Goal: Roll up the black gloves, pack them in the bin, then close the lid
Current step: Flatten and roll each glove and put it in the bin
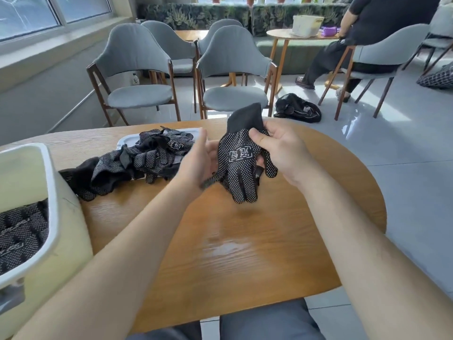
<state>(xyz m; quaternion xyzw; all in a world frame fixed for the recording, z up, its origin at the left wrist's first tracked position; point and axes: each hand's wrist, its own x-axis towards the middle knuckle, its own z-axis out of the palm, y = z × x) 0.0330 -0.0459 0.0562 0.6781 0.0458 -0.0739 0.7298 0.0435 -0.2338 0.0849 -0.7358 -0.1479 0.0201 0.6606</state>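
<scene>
Right hand [282, 148]: my fingers pinch black glove [241, 168] near cuff
Left hand [196, 158]: blurred, seemingly gripping glove's side
Bin [52, 192]: well left of my left hand

We only get part of the bin [52, 192], the left edge chops it off. The lid [124, 141] is mostly buried under the glove pile [147, 155], and our left hand [196, 160] is blurry, so its grip on the held glove [241, 165] is anyone's guess.
</scene>
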